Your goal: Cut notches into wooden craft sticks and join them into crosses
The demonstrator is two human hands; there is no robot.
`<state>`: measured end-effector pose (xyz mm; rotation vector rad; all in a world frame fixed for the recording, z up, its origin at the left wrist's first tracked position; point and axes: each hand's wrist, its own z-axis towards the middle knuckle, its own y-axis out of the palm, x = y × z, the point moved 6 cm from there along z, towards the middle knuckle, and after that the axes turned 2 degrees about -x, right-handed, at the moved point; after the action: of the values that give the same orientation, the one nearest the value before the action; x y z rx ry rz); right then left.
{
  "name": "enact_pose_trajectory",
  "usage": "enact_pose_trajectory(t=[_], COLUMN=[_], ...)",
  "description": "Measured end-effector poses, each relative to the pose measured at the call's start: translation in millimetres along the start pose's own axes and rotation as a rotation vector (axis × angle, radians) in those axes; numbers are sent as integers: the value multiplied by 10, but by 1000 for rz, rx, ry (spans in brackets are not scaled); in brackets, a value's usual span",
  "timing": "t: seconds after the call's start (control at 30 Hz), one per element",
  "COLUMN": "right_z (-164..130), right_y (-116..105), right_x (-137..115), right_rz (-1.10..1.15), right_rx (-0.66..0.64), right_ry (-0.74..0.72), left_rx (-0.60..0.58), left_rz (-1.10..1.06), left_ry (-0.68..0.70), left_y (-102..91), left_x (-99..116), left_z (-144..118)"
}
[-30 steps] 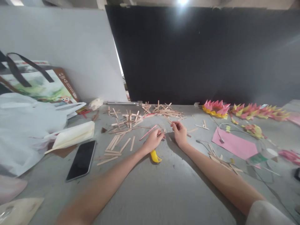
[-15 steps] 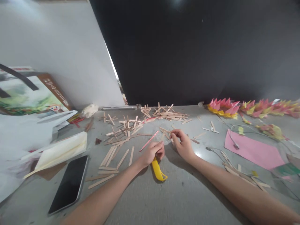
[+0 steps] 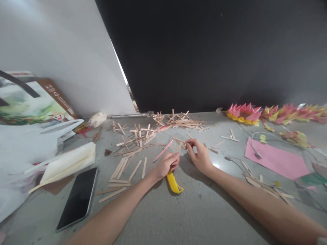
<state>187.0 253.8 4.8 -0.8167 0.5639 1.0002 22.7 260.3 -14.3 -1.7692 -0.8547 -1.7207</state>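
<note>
Fingertips of the right hand pinch a wooden craft stick by its near end, beside the curled left hand, whose grip cannot be told. Held so near its end, the stick could pivot or slip. The yellow plastic handle, emerging below the left fingers, could skid if nudged.

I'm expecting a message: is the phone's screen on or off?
Off, it seems: the phone shows only a dark face, nothing lit.
</note>
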Motion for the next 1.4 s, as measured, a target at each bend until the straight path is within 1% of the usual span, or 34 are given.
enact_pose_trajectory(t=[0.2,0.3,0.4,0.5,0.7,0.87,1.07,1.17,1.3,1.4], right_z=[-3,8,20,32,50,12,-63,-85,-104,-111], right_y=[10,21,39,35,16,48,67,67,69,83], right_x=[-23,-61,-101,-94,-12,-13,-24,-22,-48,-57], right_rz=[19,26,48,71,96,93,52,40,50,55], right_rx=[-47,-84,-140,-163,-174,-199,-164,-176,-192,-187], right_ry=[-15,-49,-86,-83,-46,-66,-77,-67,-91,-101], left_rx=[52,71,56,41,58,60,19,15,-47,-26], left_rz=[-26,-39,-87,-135,-139,-143,-160,-154,-163,-152], left_ry=[26,47,67,90,100,125,130,115,105,100], left_y=[-53,-70,-75,-91,-115,-94,-68,-60,-18,-31], left_x=[-19,-20,-29,-53,-80,-53,-54,-49,-32,-34], left_z=[12,19,27,34,35,28,13,4,8,16])
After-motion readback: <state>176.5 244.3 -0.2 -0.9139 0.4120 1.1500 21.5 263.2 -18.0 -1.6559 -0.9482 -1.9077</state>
